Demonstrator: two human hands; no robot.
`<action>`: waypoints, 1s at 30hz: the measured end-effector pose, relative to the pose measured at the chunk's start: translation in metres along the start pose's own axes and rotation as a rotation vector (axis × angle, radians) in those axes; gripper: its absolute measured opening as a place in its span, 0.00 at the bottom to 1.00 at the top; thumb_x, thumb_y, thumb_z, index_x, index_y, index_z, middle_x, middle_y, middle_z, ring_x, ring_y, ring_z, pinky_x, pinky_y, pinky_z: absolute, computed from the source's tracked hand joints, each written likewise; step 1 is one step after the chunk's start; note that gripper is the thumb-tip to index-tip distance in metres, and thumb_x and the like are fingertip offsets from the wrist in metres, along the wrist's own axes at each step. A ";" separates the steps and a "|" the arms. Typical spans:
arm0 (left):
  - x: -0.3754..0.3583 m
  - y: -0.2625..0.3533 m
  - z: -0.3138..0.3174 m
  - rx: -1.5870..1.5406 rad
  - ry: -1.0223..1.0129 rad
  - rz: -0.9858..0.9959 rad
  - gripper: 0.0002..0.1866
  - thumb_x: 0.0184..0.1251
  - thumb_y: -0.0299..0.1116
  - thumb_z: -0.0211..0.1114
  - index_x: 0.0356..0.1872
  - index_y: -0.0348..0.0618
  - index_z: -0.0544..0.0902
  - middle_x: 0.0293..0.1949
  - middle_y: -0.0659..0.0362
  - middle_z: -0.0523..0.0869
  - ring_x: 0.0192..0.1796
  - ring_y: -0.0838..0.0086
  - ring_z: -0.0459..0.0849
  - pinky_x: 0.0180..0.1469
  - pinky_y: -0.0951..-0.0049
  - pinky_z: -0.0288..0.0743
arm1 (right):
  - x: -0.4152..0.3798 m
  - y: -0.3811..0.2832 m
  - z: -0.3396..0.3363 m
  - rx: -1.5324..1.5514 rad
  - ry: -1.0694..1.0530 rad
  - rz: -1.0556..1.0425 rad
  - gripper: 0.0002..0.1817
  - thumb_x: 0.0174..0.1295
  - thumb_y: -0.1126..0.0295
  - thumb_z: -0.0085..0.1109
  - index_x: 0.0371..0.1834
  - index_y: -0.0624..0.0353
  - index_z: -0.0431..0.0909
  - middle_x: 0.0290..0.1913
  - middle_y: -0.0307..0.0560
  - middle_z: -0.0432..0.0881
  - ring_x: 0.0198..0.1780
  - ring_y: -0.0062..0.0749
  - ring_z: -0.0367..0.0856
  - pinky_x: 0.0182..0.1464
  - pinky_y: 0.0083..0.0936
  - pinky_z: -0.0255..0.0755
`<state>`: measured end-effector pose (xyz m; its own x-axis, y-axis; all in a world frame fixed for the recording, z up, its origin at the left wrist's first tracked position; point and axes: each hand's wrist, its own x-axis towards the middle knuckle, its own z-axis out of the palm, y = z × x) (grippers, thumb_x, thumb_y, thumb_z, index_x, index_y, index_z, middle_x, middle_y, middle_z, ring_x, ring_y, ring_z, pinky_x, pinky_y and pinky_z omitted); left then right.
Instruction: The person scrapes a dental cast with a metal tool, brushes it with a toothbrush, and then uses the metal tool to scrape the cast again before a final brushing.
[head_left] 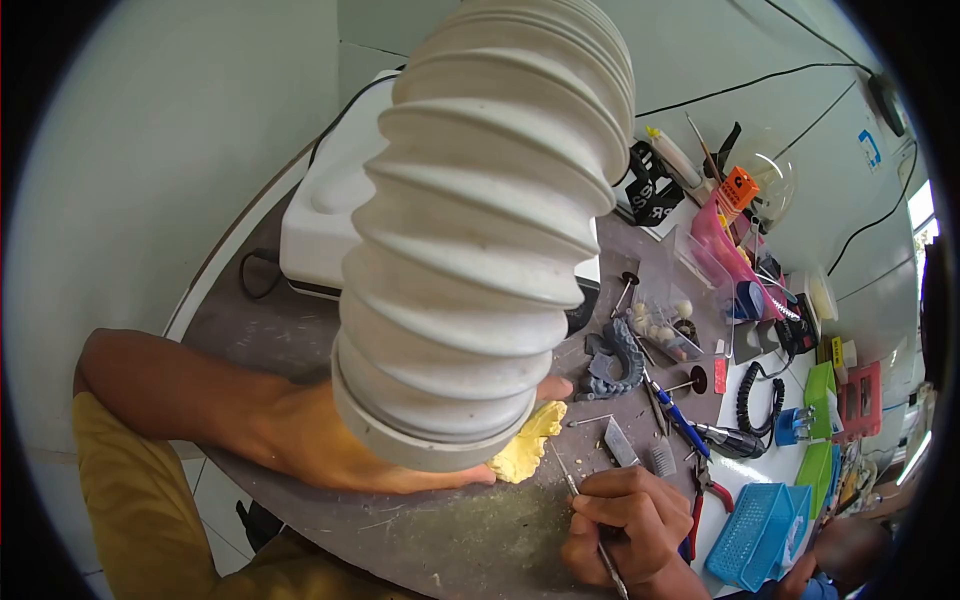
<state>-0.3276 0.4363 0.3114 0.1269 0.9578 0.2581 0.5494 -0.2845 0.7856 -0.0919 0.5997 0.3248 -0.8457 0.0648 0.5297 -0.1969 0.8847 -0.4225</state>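
Note:
A yellow plaster dental cast is held at the table's near side by my left hand, its fingers and thumb on either side of the cast. A wide hose covers part of this hand and of the cast. My right hand grips a thin metal dental carver like a pen, its fine tip pointing up, close to the cast's right side but apart from it. A dark grey dental model lies beyond the cast.
The ribbed suction hose hangs over the middle, before a white machine. Right of my hands lie a blue handpiece, red pliers, a grey block and a blue basket. Another person is at the lower right.

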 end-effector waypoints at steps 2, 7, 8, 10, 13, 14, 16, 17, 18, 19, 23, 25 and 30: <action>0.001 -0.001 0.005 -0.217 0.083 0.021 0.30 0.77 0.35 0.67 0.75 0.37 0.70 0.73 0.53 0.75 0.76 0.64 0.72 0.79 0.65 0.62 | 0.000 0.001 0.000 0.009 0.000 0.009 0.07 0.50 0.77 0.66 0.33 0.60 0.79 0.29 0.49 0.87 0.23 0.29 0.84 0.24 0.23 0.76; 0.004 0.000 -0.007 -0.141 -0.061 0.010 0.29 0.79 0.33 0.65 0.76 0.38 0.69 0.74 0.54 0.75 0.75 0.68 0.71 0.78 0.67 0.64 | 0.002 -0.002 -0.003 0.040 -0.019 0.027 0.06 0.56 0.75 0.66 0.35 0.60 0.79 0.31 0.50 0.88 0.25 0.31 0.87 0.26 0.24 0.78; 0.005 0.001 -0.010 -0.004 -0.113 0.051 0.28 0.80 0.33 0.64 0.76 0.38 0.69 0.74 0.55 0.74 0.75 0.69 0.72 0.77 0.68 0.64 | 0.004 -0.003 -0.004 0.038 -0.025 0.028 0.08 0.57 0.75 0.68 0.37 0.60 0.79 0.32 0.50 0.88 0.26 0.32 0.88 0.26 0.24 0.79; 0.011 0.012 -0.012 0.005 -0.064 -0.039 0.25 0.74 0.34 0.69 0.69 0.42 0.77 0.64 0.56 0.81 0.65 0.68 0.79 0.69 0.69 0.71 | 0.006 -0.006 -0.004 0.040 -0.035 0.026 0.09 0.58 0.75 0.69 0.39 0.60 0.79 0.33 0.50 0.89 0.27 0.33 0.89 0.27 0.24 0.79; 0.006 0.006 -0.014 -0.164 -0.097 -0.110 0.24 0.75 0.33 0.66 0.69 0.42 0.77 0.65 0.56 0.80 0.66 0.66 0.78 0.70 0.67 0.70 | 0.005 -0.008 -0.004 0.065 -0.046 0.020 0.14 0.54 0.77 0.74 0.39 0.60 0.77 0.33 0.50 0.89 0.28 0.33 0.89 0.27 0.24 0.79; 0.003 0.001 -0.014 -0.339 -0.181 -0.094 0.27 0.82 0.31 0.57 0.78 0.38 0.68 0.76 0.55 0.72 0.75 0.64 0.71 0.79 0.64 0.61 | 0.004 -0.008 -0.003 0.063 -0.046 0.021 0.15 0.52 0.78 0.74 0.39 0.60 0.77 0.33 0.50 0.89 0.28 0.33 0.89 0.27 0.23 0.79; 0.001 -0.006 -0.011 -0.231 -0.176 0.001 0.27 0.81 0.29 0.55 0.78 0.38 0.67 0.77 0.54 0.71 0.76 0.64 0.70 0.80 0.64 0.59 | 0.003 -0.007 -0.002 0.059 -0.047 0.019 0.17 0.51 0.80 0.75 0.39 0.60 0.76 0.33 0.50 0.89 0.28 0.33 0.89 0.27 0.23 0.79; 0.001 -0.007 -0.011 -0.121 -0.173 0.094 0.28 0.80 0.27 0.54 0.79 0.38 0.67 0.79 0.54 0.69 0.77 0.63 0.69 0.80 0.63 0.58 | 0.002 -0.007 -0.002 0.056 -0.046 0.020 0.17 0.50 0.80 0.75 0.39 0.60 0.76 0.33 0.50 0.89 0.28 0.33 0.89 0.27 0.22 0.79; 0.001 -0.007 -0.012 -0.118 -0.172 0.094 0.28 0.80 0.27 0.54 0.79 0.38 0.67 0.79 0.54 0.69 0.77 0.63 0.69 0.80 0.63 0.58 | 0.002 -0.006 -0.001 0.055 -0.044 0.021 0.17 0.50 0.80 0.75 0.38 0.59 0.76 0.33 0.50 0.88 0.28 0.33 0.89 0.27 0.22 0.79; 0.001 -0.006 -0.013 -0.159 -0.180 0.070 0.29 0.78 0.26 0.54 0.79 0.38 0.67 0.80 0.54 0.68 0.78 0.63 0.68 0.81 0.63 0.57 | 0.002 -0.005 0.000 0.056 -0.042 0.019 0.17 0.50 0.80 0.75 0.38 0.59 0.76 0.33 0.50 0.88 0.28 0.33 0.89 0.27 0.22 0.79; 0.001 -0.007 -0.013 -0.103 -0.160 0.069 0.29 0.79 0.28 0.56 0.79 0.40 0.66 0.80 0.53 0.67 0.80 0.65 0.65 0.82 0.65 0.55 | 0.001 -0.005 0.001 0.061 -0.038 0.024 0.16 0.50 0.80 0.75 0.38 0.60 0.76 0.33 0.50 0.88 0.28 0.33 0.89 0.27 0.22 0.79; 0.002 -0.008 -0.009 0.003 -0.140 0.082 0.29 0.80 0.30 0.56 0.79 0.41 0.66 0.80 0.53 0.67 0.80 0.65 0.65 0.82 0.66 0.55 | 0.002 -0.006 0.001 0.071 -0.033 0.037 0.16 0.50 0.80 0.75 0.37 0.60 0.76 0.33 0.50 0.88 0.28 0.33 0.89 0.27 0.22 0.79; 0.002 -0.012 -0.008 -0.113 -0.127 0.021 0.28 0.83 0.34 0.57 0.79 0.43 0.66 0.80 0.53 0.67 0.81 0.66 0.64 0.83 0.69 0.53 | 0.003 -0.007 -0.001 0.083 -0.072 0.032 0.14 0.51 0.79 0.76 0.35 0.60 0.77 0.33 0.50 0.89 0.29 0.34 0.90 0.29 0.23 0.82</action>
<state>-0.3408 0.4414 0.3067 0.2452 0.9470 0.2077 0.4498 -0.3009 0.8409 -0.0925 0.5940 0.3303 -0.8851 0.0563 0.4620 -0.2069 0.8415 -0.4990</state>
